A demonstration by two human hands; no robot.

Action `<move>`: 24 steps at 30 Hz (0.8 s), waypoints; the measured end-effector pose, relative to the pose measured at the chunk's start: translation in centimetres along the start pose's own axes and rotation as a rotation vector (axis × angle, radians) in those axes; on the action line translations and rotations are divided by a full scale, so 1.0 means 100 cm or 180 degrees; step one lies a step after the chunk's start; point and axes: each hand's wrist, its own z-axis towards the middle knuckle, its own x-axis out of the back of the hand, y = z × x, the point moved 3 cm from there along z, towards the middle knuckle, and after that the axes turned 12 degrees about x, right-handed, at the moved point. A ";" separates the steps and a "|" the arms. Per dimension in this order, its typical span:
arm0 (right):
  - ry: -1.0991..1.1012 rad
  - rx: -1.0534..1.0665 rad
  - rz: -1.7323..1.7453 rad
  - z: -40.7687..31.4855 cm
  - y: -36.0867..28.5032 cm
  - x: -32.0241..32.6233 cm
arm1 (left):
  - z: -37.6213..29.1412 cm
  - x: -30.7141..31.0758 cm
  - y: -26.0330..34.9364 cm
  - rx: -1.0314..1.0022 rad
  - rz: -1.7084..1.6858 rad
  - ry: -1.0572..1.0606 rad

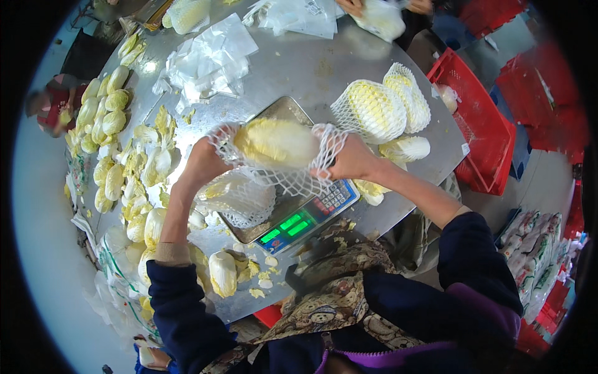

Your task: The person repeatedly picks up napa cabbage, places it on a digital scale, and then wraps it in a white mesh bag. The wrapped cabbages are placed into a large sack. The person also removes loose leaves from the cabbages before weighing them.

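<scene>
Above a digital scale [306, 215], a napa cabbage [278, 142] is held in white foam netting between both hands. My left hand [208, 156] grips the netting at the cabbage's left end. At the other end, my right hand [352, 156] has its fingers in the stretched net. The cabbage is partly blurred. Below my left hand, another netted napa cabbage [245, 198] lies on the scale's metal tray, beside the lit green display. Two more cabbages in netting, one of them a netted cabbage [371, 110], rest right of the scale, with a bare cabbage [405, 148] just below.
Many bare cabbages [114, 121] and loose leaves [156, 163] cover the left of the metal table [299, 56]. Clear plastic bags [210, 61] lie at the back. A co-worker's hands [352, 7] hold a wrapped cabbage at the top. A red crate [486, 135] stands off the table's right edge.
</scene>
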 end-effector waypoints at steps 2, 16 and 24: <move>-0.1038 0.0112 0.0089 0.017 -0.021 0.014 | -0.010 -0.002 0.003 -0.0096 0.1298 0.0017; -0.1330 0.0092 0.0136 0.085 -0.005 -0.007 | -0.183 -0.013 -0.067 0.1528 -0.2626 0.2786; -0.1377 -0.0891 -0.0052 0.086 -0.007 -0.045 | -0.133 -0.120 -0.025 0.2879 -0.4563 0.1225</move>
